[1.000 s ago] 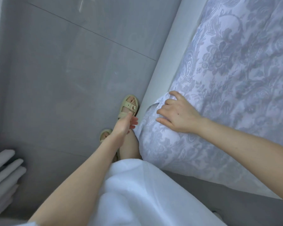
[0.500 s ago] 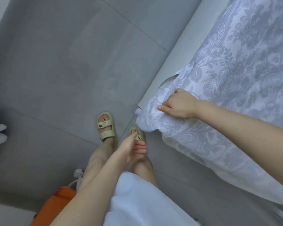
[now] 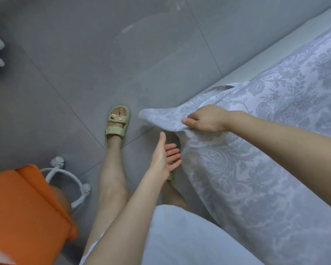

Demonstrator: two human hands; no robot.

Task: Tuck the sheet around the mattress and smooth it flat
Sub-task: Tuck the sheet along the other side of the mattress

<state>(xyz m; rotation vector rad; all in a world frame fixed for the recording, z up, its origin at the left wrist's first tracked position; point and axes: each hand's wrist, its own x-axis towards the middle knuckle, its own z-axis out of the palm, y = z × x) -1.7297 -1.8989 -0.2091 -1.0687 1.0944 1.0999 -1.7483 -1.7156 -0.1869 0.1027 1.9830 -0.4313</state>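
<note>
I see grey tiled floor (image 3: pixel 84 73) from 9 to 12 o'clock | mattress (image 3: pixel 256 60) edge at 2 | right hand (image 3: pixel 206 119) grasps patterned sheet (image 3: pixel 256 159) corner | left hand (image 3: pixel 164 159) released, fingers straight

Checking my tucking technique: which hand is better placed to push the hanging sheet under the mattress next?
Probably the left hand: it is open, empty and low beside the hanging sheet, while the right hand is busy gripping the lifted corner.
</note>
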